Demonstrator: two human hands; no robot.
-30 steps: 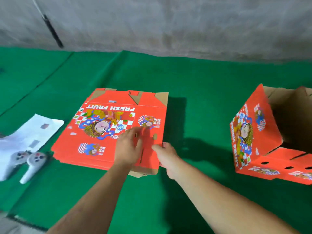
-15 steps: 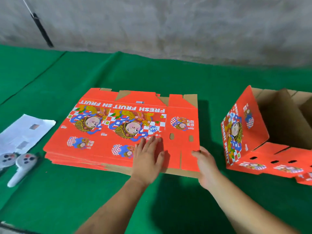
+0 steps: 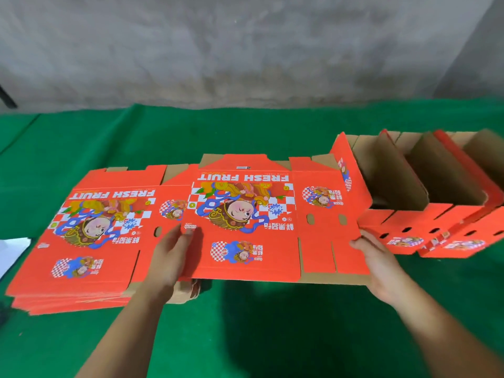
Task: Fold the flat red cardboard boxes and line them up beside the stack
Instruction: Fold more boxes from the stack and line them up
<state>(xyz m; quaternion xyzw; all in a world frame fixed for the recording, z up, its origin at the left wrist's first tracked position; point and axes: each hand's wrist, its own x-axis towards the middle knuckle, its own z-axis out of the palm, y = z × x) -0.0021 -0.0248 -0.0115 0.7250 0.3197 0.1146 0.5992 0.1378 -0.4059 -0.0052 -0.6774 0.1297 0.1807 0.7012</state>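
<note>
A green cloth (image 3: 245,336) is spread over the floor up to a grey wall (image 3: 245,50), giving a flat working bed. On the left of it a stack (image 3: 90,241) of flat red cardboard boxes is kept, print side up, so that one sheet can be drawn off at a time. To the right, two folded boxes (image 3: 425,214) are stood open-topped and side by side, apparently as the start of the row the task asks for.

Between stack and row, a single flat box (image 3: 245,214) is held slightly raised, its left edge overlapping the stack and its right edge just beside the nearer folded box; it is judged to be pulled clear so that it can be folded.

The sheet's left edge is gripped by the left hand (image 3: 170,257), with the thumb laid on the printed face and the fingers hidden beneath. Its near right corner is held by the right hand (image 3: 376,260), thumb on top and fingers curled under the edge. Neither hand is spread wide.

A white paper (image 3: 12,249) is seen at the far left edge.
</note>
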